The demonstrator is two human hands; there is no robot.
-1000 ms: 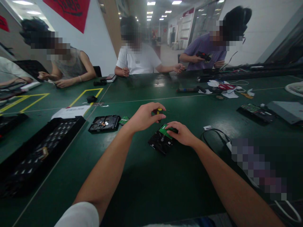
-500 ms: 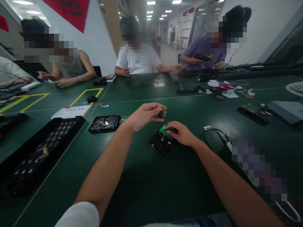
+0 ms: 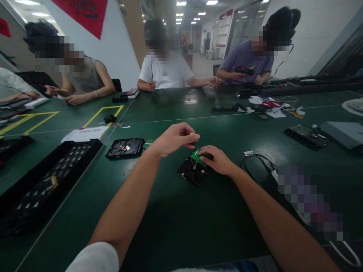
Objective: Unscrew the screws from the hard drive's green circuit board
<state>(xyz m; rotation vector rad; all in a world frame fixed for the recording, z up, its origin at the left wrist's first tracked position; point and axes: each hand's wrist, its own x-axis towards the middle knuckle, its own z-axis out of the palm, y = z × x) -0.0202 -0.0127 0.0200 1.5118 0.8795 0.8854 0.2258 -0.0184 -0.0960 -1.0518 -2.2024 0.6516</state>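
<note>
A black hard drive (image 3: 192, 174) with a green circuit board (image 3: 196, 155) lies tilted to my view on the green table. My right hand (image 3: 217, 160) is at its right side, with fingers bent over the board and the drive's edge. Just above the drive's far end, my left hand (image 3: 181, 139) pinches a small yellow-topped screwdriver (image 3: 192, 133). Its lower part is mostly hidden by my fingers, and I cannot tell whether its tip touches the drive. Left of that hand is another hard drive (image 3: 126, 148), with a small green board (image 3: 148, 143) beside it.
A long black tray (image 3: 87, 149) stands on the left, with a paper sheet (image 3: 85, 134) behind it. To the right are a bare drive (image 3: 306, 135), a grey box (image 3: 343, 133) and a looped cable (image 3: 259, 155). Several people sit across the table.
My left fingers have closed in and turned around the screwdriver, its yellow top now showing above them. My right hand and the drive stay in place.
</note>
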